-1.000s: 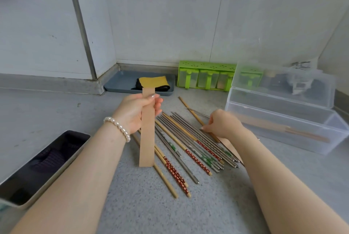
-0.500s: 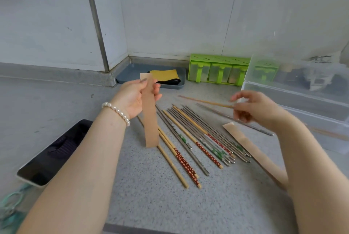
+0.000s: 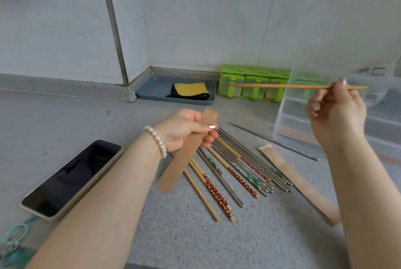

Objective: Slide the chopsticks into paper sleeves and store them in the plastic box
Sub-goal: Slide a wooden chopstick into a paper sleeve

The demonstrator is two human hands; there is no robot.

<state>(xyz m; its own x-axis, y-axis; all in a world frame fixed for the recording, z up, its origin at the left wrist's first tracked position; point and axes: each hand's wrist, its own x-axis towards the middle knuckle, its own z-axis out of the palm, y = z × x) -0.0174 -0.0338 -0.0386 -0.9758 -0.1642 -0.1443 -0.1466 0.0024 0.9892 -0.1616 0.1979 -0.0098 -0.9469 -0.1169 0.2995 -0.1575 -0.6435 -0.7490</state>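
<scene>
Head view of sleeving in progress: the left hand (image 3: 182,128) pinches a flat brown paper sleeve (image 3: 186,150) near its upper end, the sleeve hanging slanted above the loose chopsticks; the right hand (image 3: 337,112) grips a plain wooden chopstick (image 3: 282,86) close to one end, holding it level in the air, well apart from the sleeve and not yet entered into it; on the speckled grey counter (image 3: 184,236) lies a fan of mixed chopsticks (image 3: 234,173), some steel, some bamboo with red patterned ends, none of them sleeved; a second brown paper sleeve (image 3: 293,175) lies just right of this fan, and a single steel chopstick (image 3: 275,141) lies apart toward the clear plastic box (image 3: 288,125); the box stands at the right, and brownish shapes show through its wall, too blurred to identify; judged from this, the task is at an early stage: most of the chopsticks remain to be sleeved and stored
</scene>
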